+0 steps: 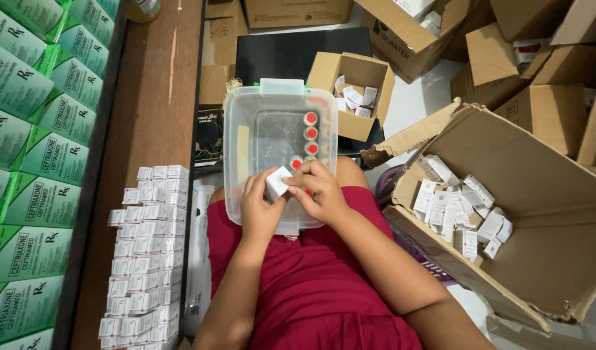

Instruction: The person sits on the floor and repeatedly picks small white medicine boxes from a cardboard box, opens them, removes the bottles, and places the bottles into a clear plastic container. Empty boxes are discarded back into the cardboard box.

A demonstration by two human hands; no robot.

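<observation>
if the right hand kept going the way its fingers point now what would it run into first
The right hand points left, toward the small white carton that it already touches with its fingertips. Just behind that is the left hand, holding the carton's other side above the clear plastic tub.

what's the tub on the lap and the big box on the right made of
Tub: looks like clear, slightly frosted plastic; red-capped vials show through its wall. Big box: brown corrugated cardboard, matte, with torn, creased flaps.
</observation>
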